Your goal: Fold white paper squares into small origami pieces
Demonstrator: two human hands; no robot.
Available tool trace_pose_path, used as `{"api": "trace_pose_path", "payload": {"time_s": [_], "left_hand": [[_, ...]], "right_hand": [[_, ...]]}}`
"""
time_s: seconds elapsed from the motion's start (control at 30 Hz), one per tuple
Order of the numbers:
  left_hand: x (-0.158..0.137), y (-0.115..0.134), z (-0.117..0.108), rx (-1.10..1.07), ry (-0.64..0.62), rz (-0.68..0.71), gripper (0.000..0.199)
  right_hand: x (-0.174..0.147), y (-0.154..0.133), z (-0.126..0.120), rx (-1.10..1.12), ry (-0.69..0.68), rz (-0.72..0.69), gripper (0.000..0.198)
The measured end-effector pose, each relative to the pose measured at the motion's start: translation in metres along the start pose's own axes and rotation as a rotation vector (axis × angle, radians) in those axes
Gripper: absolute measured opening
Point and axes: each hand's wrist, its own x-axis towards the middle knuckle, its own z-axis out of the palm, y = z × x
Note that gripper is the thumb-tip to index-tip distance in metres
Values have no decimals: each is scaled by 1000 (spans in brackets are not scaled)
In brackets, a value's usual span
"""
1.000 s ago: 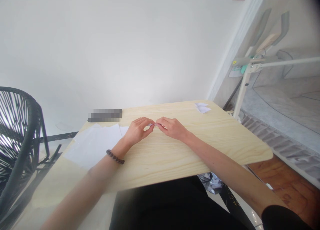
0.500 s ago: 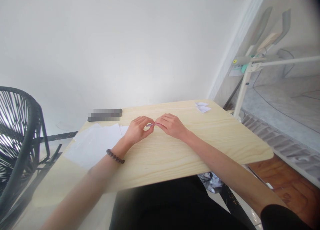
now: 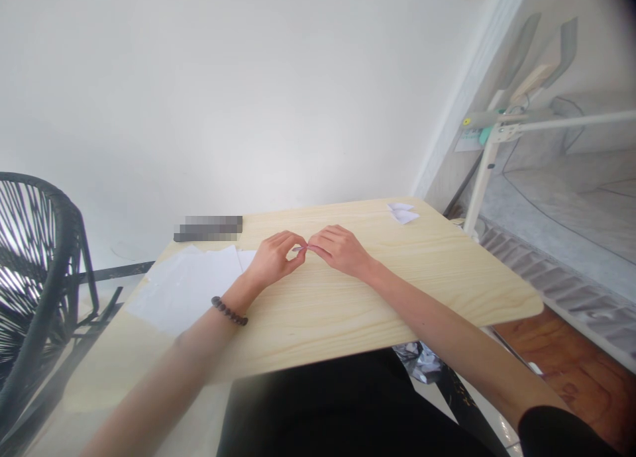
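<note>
Above the middle of the wooden table (image 3: 318, 324), my left hand (image 3: 275, 257) and my right hand (image 3: 339, 250) meet at the fingertips. Both pinch a small piece of folded paper (image 3: 298, 248), pale with a purplish tint, of which only a thin edge shows inside the curl of my left fingers. The rest of it is hidden behind the fingers. My left wrist wears a dark beaded bracelet. Under and beside my left forearm lie white paper sheets (image 3: 191, 285). At the table's far right corner rest folded white paper pieces (image 3: 403, 212).
A blurred-out dark object (image 3: 209, 228) sits at the table's back left edge, near the white wall (image 3: 298, 99). On the left stands a black woven chair (image 3: 44, 258). Beyond the table's right side are a white metal frame with grey handles (image 3: 507, 132) and a grey covered surface.
Almost nothing differs. Both hands keep the same pinch, and the visible edge of the folded paper has shifted very slightly.
</note>
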Motion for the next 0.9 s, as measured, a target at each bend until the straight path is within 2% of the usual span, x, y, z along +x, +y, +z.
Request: {"api": "trace_pose_path", "payload": {"time_s": [0.37, 0.9], "left_hand": [[-1, -1, 0, 3, -4, 21, 12], [-2, -1, -1, -29, 36, -26, 14]], "right_hand": [[0, 0, 0, 4, -2, 17, 20], [0, 1, -2, 0, 4, 31, 21]]}}
